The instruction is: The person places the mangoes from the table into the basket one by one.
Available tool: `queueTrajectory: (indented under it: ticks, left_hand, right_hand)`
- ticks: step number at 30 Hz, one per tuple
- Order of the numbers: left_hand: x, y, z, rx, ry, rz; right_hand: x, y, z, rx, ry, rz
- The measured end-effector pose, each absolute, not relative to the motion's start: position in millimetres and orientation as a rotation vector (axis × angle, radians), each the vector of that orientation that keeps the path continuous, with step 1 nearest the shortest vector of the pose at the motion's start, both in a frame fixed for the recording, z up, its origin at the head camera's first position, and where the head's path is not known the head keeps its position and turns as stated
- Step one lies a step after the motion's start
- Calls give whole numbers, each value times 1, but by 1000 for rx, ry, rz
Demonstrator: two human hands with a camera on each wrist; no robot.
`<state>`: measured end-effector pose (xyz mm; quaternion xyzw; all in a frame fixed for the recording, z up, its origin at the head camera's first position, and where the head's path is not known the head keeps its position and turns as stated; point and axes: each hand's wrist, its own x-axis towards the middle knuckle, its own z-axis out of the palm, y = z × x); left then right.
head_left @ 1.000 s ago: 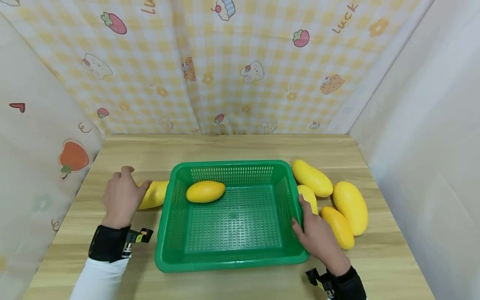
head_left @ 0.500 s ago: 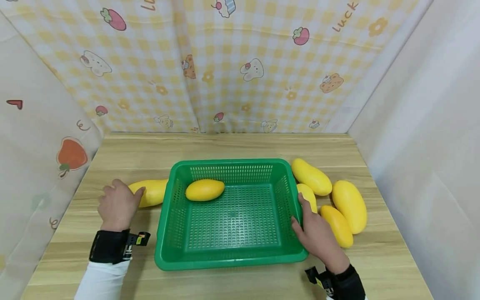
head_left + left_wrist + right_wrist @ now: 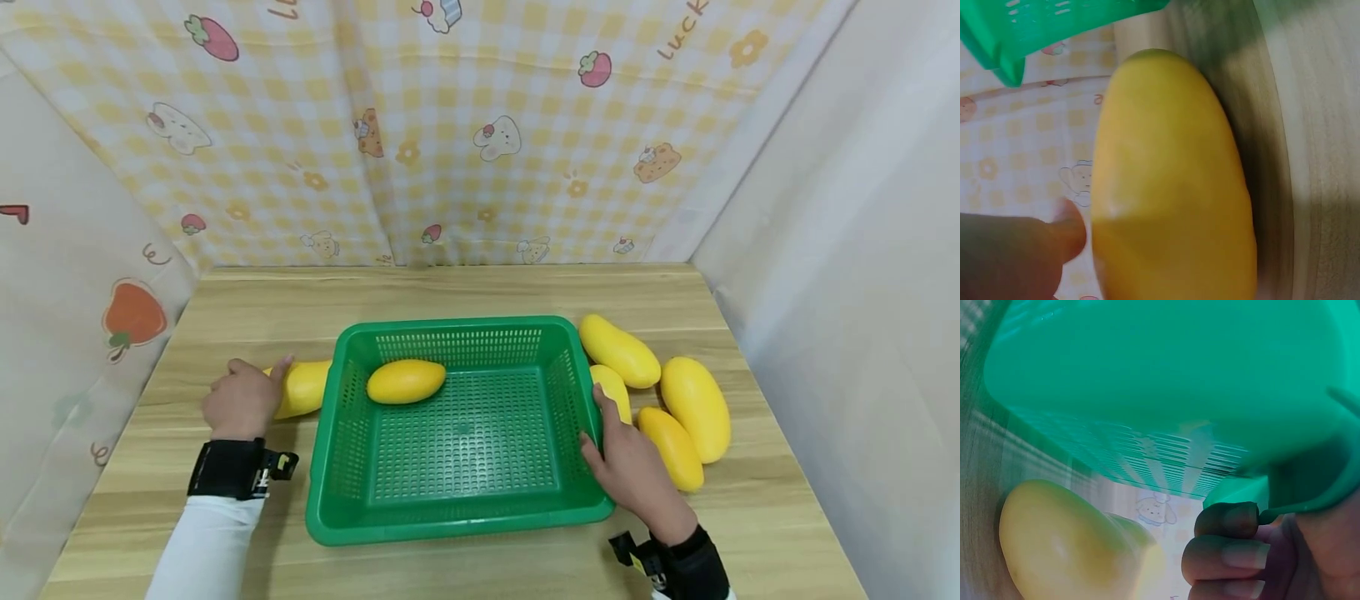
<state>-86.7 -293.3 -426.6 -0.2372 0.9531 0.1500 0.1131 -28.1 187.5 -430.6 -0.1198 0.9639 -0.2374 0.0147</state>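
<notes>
A green plastic basket (image 3: 465, 528) stands on the wooden table with one yellow mango (image 3: 406, 382) inside, toward its far left corner. Left of the basket another mango (image 3: 303, 389) lies on its side, its right end close to the basket wall. My left hand (image 3: 240, 402) is at this mango's left end and covers it. In the left wrist view its thumb shows a small gap from the mango (image 3: 1172, 181); the other fingers are hidden. My right hand (image 3: 633, 462) grips the basket's right rim, fingers curled under the rim in the right wrist view (image 3: 1225, 553).
Several mangoes, one of them this large mango (image 3: 696, 408), lie to the right of the basket, close to my right hand. A checked curtain (image 3: 435, 142) rises behind the table's back edge. Pale cloth (image 3: 840, 292) hangs at the right, and more at the left.
My left hand has come down toward the left mango's end, and its thumb has shifted toward the mango's far side. My right hand keeps its place on the basket. The head view has shifted slightly.
</notes>
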Motion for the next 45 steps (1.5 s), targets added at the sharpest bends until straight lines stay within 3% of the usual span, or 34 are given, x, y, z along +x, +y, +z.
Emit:
queueTrajectory:
  ticks: [35, 45]
  left_hand:
    - [-98, -263, -432, -526, 2917, 608]
    - [-100, -260, -441, -589, 2991, 616]
  right_hand:
    - [-29, 190, -434, -362, 2986, -806]
    - [-29, 189, -435, -356, 2989, -815]
